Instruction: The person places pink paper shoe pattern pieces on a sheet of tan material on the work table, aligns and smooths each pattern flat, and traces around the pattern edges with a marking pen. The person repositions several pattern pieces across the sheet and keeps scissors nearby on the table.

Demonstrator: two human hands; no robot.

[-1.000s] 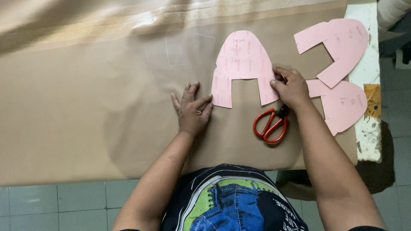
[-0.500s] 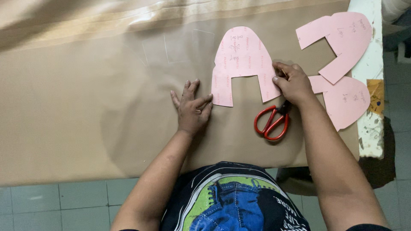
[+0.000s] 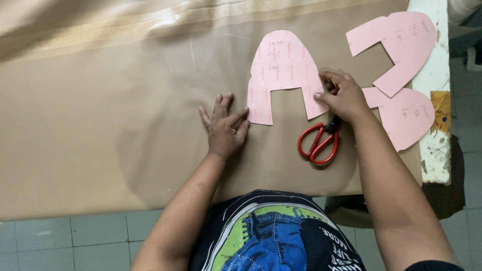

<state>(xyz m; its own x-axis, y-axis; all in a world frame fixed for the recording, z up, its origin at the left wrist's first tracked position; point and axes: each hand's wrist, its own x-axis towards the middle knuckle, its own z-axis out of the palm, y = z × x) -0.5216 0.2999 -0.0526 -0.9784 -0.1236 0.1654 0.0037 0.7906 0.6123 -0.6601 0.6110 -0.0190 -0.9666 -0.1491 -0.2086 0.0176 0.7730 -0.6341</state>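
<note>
pink arch-shaped card pattern piece (image 3: pixel 282 70) lay flat on tan sheet material (image 3: pixel 100 115), appearing light, thin and prone to sliding; left hand (image 3: pixel 225 128) pressed open beside its left leg, right hand (image 3: pixel 341 94) pinched its right leg, the soundest hold.

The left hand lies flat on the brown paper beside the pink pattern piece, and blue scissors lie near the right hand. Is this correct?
Not quite: the scissors have red handles, not blue, as the head view shows. The rest holds: the left hand lies flat on the brown paper beside the pink pattern piece, and the scissors lie near the right hand.
</note>
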